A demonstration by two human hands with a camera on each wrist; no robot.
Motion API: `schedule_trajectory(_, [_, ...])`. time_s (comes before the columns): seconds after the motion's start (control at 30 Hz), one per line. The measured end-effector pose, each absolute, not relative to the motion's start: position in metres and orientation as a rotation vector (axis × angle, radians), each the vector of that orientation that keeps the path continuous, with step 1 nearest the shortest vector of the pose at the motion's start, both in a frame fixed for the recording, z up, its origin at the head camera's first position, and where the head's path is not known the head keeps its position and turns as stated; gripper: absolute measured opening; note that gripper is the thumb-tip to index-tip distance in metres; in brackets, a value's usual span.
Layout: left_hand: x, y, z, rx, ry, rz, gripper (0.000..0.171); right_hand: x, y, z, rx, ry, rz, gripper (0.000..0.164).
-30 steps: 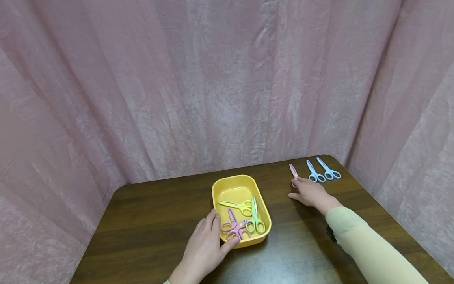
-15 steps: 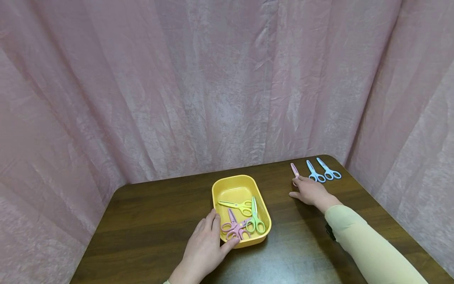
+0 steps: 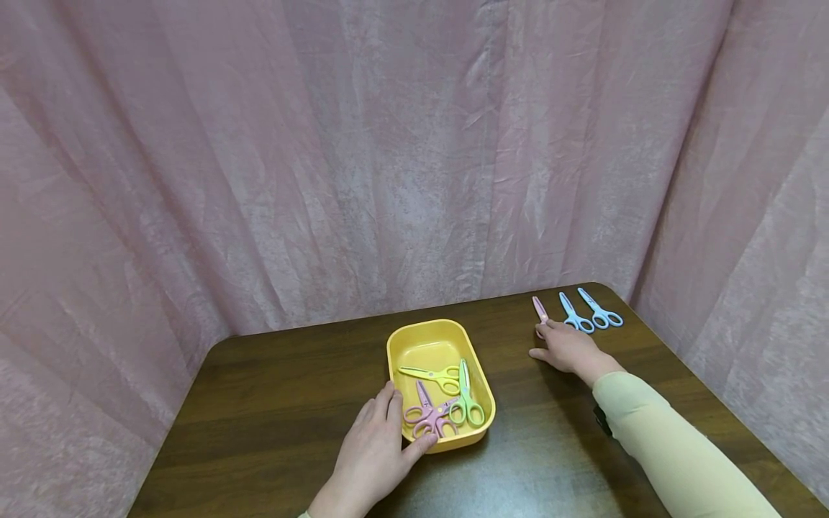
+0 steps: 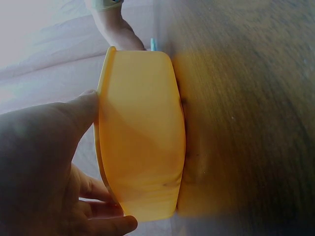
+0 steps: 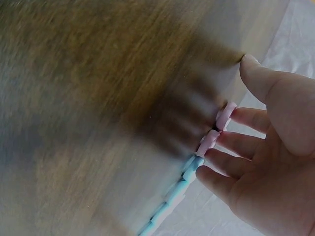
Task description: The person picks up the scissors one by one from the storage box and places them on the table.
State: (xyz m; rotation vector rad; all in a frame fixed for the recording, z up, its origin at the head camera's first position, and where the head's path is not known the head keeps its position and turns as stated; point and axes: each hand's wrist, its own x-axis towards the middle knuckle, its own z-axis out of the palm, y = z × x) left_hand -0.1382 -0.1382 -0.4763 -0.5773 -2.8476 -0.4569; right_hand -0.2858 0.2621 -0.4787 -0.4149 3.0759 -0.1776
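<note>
My left hand (image 3: 372, 450) rests at the near left corner of a yellow tray (image 3: 424, 329), fingers along the left rim and thumb on the near rim. In the left wrist view the tray's outer wall (image 4: 142, 113) stands upright on the table. Inside lie yellow scissors (image 3: 427, 373), green scissors (image 3: 464, 392) and crossed pink scissors (image 3: 424, 393). My right hand (image 3: 570, 349) reaches to the far right, its fingertips on the handle loops of pink scissors (image 3: 540, 307) lying on the table. In the right wrist view the fingers (image 5: 246, 142) stretch out, the thumb apart from them.
Two pairs of light blue scissors (image 3: 569, 308) (image 3: 594, 306) lie right of the pink pair, blades pointing to the back edge. The dark wooden table (image 3: 291, 381) has rounded far corners. Pink curtains (image 3: 401, 158) hang behind and at both sides.
The pink scissors under my right hand have slid slightly right, towards the blue pairs, and a little to the back. My left hand and the tray have stayed put.
</note>
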Motion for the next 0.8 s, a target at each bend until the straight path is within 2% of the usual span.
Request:
schedule_trajectory(0.4, [-0.1388, -0.1383, -0.476, -0.582, -2.847, -0.447, 0.093, -0.285, 0.2617, -0.4801, -0.413, 3.076, -0.183, 0.06])
schedule_trajectory(0.8, [-0.1397, -0.1385, -0.4772, -0.586, -2.836, -0.436, 0.092, -0.2851, 0.2625, -0.483, -0.391, 3.058, -0.172, 0.065])
